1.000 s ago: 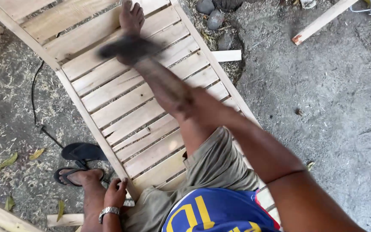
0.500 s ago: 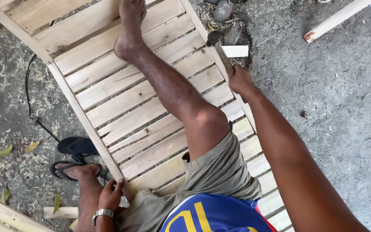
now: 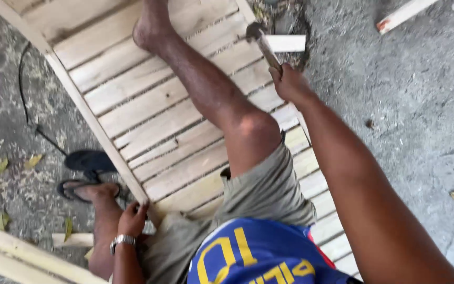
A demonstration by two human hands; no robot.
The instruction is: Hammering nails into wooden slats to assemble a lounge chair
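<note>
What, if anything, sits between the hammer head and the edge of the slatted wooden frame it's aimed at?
Nothing visible. The right hand grips the hammer, whose head hangs right at the frame's right rail. The leg lies left of it, and the left hand is far off on the opposite rail.

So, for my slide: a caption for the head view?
Right hand holds hammer at slatted wooden frame; left hand grips its edge.

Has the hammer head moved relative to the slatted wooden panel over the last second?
Yes. The hammer in the right hand has swung from the panel's middle, near the foot, to the right rail of the slatted panel.
</note>
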